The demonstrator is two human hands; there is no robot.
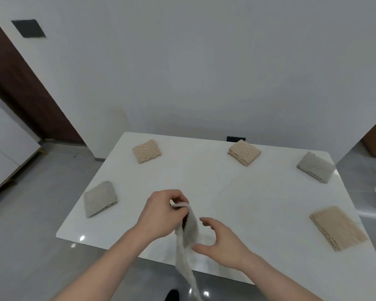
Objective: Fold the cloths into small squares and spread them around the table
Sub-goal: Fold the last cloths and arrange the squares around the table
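My left hand [161,211] pinches the top edge of a grey cloth [188,246] that hangs unfolded over the near edge of the white table [204,181]. My right hand [221,240] hovers just right of the hanging cloth with fingers spread, holding nothing. Folded squares lie around the table: a beige one [146,151] at the far left, a beige one [244,152] at the far middle, a grey one [316,167] at the far right, a grey one [99,198] at the near left, and a larger beige one [339,228] at the near right.
A white wall [204,72] rises right behind the table's far edge. Grey floor [30,224] lies to the left and below. A white cabinet [4,146] stands at the far left beside a brown door [26,90].
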